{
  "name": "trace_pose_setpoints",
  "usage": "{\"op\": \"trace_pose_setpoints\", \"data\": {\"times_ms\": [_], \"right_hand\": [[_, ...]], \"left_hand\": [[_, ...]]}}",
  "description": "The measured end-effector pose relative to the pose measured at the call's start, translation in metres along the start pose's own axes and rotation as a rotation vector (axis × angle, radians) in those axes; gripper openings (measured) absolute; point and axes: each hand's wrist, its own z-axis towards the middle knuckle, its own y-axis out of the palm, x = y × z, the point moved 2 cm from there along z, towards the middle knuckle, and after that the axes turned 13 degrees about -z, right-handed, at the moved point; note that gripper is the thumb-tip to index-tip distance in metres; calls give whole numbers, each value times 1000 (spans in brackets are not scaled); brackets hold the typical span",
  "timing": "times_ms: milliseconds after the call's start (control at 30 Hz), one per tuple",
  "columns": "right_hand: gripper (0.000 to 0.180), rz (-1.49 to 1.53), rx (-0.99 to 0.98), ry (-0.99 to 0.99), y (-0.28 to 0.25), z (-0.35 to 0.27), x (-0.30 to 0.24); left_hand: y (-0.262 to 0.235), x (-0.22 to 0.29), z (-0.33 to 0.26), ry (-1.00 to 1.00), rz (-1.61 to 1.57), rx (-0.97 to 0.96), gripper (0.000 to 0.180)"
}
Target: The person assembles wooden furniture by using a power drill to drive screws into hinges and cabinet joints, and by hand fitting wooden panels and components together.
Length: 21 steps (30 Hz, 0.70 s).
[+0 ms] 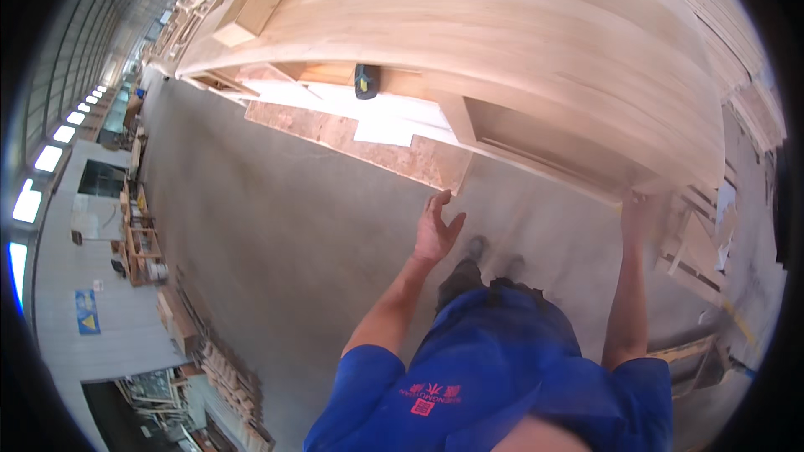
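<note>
In front of me stands a long piece of pale wooden furniture [469, 12] with a broad smooth top and open compartments along its near side. My left hand [437, 231] is raised over the floor, its fingers curved and apart with nothing in them. Its fingertips lie close to the corner of a brown board [306, 128] below the furniture; I cannot tell whether they touch. My right hand [638, 211] is at the lower edge of the furniture's right end, smeared by motion. A dark cordless tool with a yellow-green patch [366, 84] rests at the compartments' edge.
White paper [387, 131] lies on the brown board. A small wooden box [254, 7] sits on the far left of the top. Wooden frames [693, 255] stand to the right, and stacked wood pieces [230, 381] lie at the lower left by a pale wall [63, 234].
</note>
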Motion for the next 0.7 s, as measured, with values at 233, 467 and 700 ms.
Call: {"op": "trace_pose_setpoints", "data": {"times_ms": [233, 467, 700], "right_hand": [[71, 61, -85, 46, -13, -2, -40], [77, -364, -5, 9, -11, -39, -37], [46, -424, -269, -89, 53, -117, -107]], "left_hand": [[-26, -20, -12, -203, -100, 66, 57], [-52, -47, 33, -107, -191, 99, 56], [-130, -101, 95, -139, -334, 179, 51]]}}
